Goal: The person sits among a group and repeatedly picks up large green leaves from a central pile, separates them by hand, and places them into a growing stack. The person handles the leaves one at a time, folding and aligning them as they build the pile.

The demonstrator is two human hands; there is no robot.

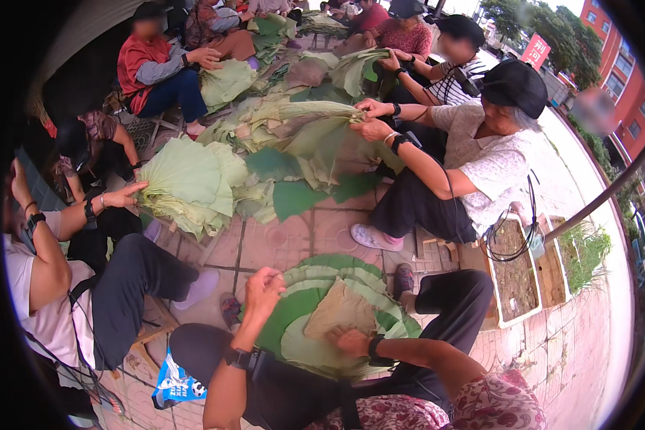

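Between my feet lies a round stack of large lotus leaves (265,329), dark green at the rim and paler further in. On top of it rests a smaller tan, dry-looking leaf piece (342,312). My right hand (351,342) is low over the stack at the near edge of the tan piece, its fingers smeared by motion. Raised above the left side of the stack is my left hand (264,288), fingers curled and drawn together; whatever they may hold is too small to make out. Both wrists wear dark bands.
Beyond the stack, a big heap of lotus leaves (274,165) covers the paving. Several seated people handle leaves around it, one close on each side of me. A blue bag (178,381) lies by my left leg. Soil-filled planter boxes (514,276) stand at the right.
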